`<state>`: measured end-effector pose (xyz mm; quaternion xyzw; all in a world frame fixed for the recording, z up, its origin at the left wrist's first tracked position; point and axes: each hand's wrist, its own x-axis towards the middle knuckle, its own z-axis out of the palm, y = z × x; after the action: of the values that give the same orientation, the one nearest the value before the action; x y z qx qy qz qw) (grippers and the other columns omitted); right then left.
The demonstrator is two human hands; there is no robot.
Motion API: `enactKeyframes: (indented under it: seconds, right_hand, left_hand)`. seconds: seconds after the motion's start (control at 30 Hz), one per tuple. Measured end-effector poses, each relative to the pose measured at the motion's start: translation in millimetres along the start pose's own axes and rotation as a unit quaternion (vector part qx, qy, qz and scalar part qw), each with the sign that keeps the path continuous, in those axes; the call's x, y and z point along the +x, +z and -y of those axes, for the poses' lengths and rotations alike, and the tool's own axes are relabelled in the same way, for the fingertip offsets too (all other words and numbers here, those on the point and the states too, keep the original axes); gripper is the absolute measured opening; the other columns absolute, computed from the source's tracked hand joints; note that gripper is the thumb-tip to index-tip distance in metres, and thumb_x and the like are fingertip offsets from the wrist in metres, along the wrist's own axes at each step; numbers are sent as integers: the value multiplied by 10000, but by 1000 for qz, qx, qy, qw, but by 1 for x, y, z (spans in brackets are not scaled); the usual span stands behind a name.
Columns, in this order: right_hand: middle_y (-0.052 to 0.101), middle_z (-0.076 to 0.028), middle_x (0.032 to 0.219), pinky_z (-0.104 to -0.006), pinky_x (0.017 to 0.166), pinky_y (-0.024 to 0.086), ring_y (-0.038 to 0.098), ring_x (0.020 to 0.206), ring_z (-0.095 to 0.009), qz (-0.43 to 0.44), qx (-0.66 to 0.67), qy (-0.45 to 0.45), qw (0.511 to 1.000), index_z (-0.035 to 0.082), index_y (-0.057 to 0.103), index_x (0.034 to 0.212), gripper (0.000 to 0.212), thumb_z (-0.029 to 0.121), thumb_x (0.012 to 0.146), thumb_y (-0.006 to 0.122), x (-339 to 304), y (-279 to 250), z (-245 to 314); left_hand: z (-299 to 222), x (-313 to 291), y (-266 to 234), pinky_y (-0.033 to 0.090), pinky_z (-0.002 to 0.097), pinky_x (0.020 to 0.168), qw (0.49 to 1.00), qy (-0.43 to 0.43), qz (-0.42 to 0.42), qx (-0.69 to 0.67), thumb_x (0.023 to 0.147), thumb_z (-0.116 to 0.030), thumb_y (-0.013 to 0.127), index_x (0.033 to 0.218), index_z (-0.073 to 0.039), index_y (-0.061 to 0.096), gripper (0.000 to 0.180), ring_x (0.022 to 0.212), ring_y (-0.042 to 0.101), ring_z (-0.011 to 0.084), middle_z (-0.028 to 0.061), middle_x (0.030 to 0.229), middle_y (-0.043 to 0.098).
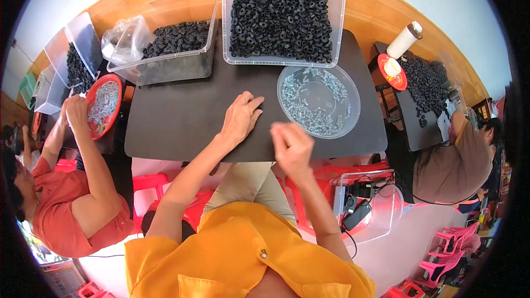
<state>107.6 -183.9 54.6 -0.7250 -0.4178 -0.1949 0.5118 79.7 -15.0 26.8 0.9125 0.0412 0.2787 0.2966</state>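
At the near edge of the dark table (182, 127) the person in the yellow shirt has both hands up over the surface; the left hand (240, 118) lies palm down on the tabletop, fingers spread loosely and resting flat, gripping nothing that I can see; the right hand (291, 146) is raised just off the table's front edge, curled into a loose fist, and whether something small sits inside it I cannot tell. Just beyond the right hand, touching the table, sits a round clear dish (318, 101) scattered with small silvery metal pieces; behind the dish, at the far edge, stands a large clear tub (282, 15) heaped with black ring-shaped parts; to its left a second, lower clear bin (168, 55) holds more of the same black rings, with a crumpled plastic bag (124, 38) against its far corner.

To the left, a person in a red shirt reaches both hands into a red tray (104, 105) of silvery bits; to the right, another person in brown sits at a separate dark table piled with black rings (425, 83), a small red dish (393, 72) and a white cylinder (404, 40) beside them.
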Motion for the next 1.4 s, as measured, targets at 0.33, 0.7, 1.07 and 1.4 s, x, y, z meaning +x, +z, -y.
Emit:
enactKeyframes:
  seconds: [0.33,0.7,1.07,1.4]
  right_hand:
    - [583,-117,857,-415,721,488,586,860,-319,148,-260,32,954,58,650,832,106,66,727,648,71,-25,-114]
    - [626,-146,717,-369,603,470,615,652,-305,122,-130,108,978,-3,573,823,32,24,809,566,77,-29,-98]
    - [594,-118,769,-305,545,469,599,622,-214,165,92,136,973,-5,599,852,83,5,779,636,18,16,1]
    - [565,-132,745,-357,582,456,575,649,-284,239,62,83,966,-14,595,823,69,10,767,627,21,15,11]
  left_hand:
    - [-7,-6,-12,483,352,680,995,-68,9,-77,715,-23,691,1077,-26,545,391,778,564,264,111,895,526]
    - [3,-39,-28,467,212,742,825,-232,35,-515,755,54,658,970,-1,671,222,815,559,78,25,1026,545]
    - [-12,-59,-24,513,212,718,854,-225,33,-468,855,-15,572,1042,53,627,206,790,616,115,60,963,554]
    - [-17,-63,-28,439,204,591,908,-198,6,-368,785,34,622,973,23,661,193,667,545,68,40,857,569]
